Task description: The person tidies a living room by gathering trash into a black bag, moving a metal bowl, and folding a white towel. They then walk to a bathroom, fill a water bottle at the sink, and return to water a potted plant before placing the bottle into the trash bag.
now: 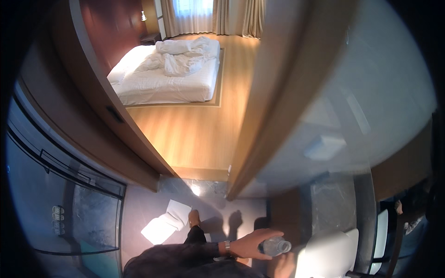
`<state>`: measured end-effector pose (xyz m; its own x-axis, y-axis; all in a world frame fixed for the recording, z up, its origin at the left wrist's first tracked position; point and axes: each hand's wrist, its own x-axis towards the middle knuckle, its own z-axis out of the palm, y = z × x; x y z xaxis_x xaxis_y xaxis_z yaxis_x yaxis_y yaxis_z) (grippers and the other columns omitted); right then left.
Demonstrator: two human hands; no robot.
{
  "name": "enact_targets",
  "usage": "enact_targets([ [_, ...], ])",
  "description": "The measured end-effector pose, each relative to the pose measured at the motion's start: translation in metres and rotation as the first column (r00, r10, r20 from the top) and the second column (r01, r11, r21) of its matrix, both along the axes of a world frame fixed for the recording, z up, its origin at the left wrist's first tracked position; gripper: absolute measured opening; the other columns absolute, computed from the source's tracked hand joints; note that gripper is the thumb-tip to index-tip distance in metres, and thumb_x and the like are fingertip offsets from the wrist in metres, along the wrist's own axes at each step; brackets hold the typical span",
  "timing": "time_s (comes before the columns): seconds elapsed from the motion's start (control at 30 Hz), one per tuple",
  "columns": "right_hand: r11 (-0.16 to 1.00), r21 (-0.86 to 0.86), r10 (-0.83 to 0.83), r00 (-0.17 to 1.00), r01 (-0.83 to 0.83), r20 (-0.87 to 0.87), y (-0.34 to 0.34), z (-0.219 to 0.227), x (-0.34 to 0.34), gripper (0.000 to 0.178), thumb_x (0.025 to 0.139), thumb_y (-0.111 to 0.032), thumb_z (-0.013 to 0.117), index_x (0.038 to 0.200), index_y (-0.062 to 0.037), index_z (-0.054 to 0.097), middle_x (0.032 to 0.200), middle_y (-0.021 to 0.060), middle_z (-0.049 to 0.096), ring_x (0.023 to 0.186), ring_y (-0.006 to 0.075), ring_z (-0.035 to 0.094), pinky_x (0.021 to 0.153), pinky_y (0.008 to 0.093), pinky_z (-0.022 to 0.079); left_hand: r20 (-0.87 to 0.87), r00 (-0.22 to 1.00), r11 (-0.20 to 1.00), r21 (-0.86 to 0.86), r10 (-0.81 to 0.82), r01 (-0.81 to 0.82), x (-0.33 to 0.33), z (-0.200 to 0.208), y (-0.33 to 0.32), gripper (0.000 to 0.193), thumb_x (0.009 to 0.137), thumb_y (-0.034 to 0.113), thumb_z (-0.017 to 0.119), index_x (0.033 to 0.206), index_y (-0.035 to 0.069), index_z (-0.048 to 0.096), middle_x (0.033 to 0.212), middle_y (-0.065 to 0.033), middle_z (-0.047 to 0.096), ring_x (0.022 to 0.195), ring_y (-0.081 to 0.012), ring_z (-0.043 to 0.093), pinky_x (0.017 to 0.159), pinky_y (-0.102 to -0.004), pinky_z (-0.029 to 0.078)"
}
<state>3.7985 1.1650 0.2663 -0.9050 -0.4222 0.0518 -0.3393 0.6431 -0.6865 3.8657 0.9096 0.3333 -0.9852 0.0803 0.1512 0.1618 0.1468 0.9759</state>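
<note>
My left hand (250, 243), with a watch (227, 248) on its wrist, is wrapped round a clear plastic bottle (273, 247) near the bottom of the view. The bottle lies tilted, with one round end toward the right. Just below that end is my right hand (282, 267), smeared by motion and cut off by the lower edge. Whether it touches the bottle or holds anything, I cannot tell. A dark sleeve (181, 260) covers my left arm.
Ahead, a doorway with a wooden frame (162, 173) opens onto a wooden floor (194, 136) and a white bed (171, 88). White cloth or paper (167, 222) lies on the grey floor beside my foot (194, 218). Glass panels (97, 217) stand left; a white rounded fixture (324, 255) stands right.
</note>
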Motion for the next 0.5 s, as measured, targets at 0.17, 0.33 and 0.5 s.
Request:
enact_targets([
  [0.17,0.977,-0.129,0.184,0.975,-0.168,0.126,-0.196,-0.017,0.024,0.017,0.092,-0.008,0.048,0.102,-0.0034,0.061,0.089,0.0217,0.065,0.083,0.0419,0.064,0.073,0.0446,0.050,-0.012,0.968,0.964,-0.088,0.250,-0.250,0.053,0.005,-0.149,0.077,0.075,0.029,0.080,0.140,0.007,0.046,0.137,-0.0160,0.051,0.126,-0.0332,0.048,0.107,-0.0402,0.036],
  [0.33,0.914,0.027,0.402,0.913,-0.405,0.068,-0.341,-0.031,0.010,0.013,0.088,-0.015,0.054,0.097,-0.0119,0.064,0.096,0.0118,0.065,0.085,0.0357,0.064,0.074,0.0446,0.053,0.024,0.871,0.857,-0.193,0.490,-0.477,0.089,0.025,-0.267,0.076,0.073,0.028,0.083,0.136,0.005,0.048,0.131,-0.0159,0.055,0.121,-0.0335,0.052,0.103,-0.0397,0.042],
  [0.5,0.824,0.182,0.529,0.844,-0.537,0.090,-0.471,-0.074,-0.019,0.013,0.088,-0.020,0.055,0.094,-0.0137,0.065,0.093,0.0104,0.064,0.086,0.0342,0.064,0.074,0.0445,0.052,-0.003,0.807,0.795,-0.175,0.590,-0.581,0.073,0.031,-0.354,0.079,0.069,0.025,0.088,0.134,0.003,0.049,0.128,-0.0169,0.055,0.119,-0.0325,0.054,0.101,-0.0395,0.044],
])
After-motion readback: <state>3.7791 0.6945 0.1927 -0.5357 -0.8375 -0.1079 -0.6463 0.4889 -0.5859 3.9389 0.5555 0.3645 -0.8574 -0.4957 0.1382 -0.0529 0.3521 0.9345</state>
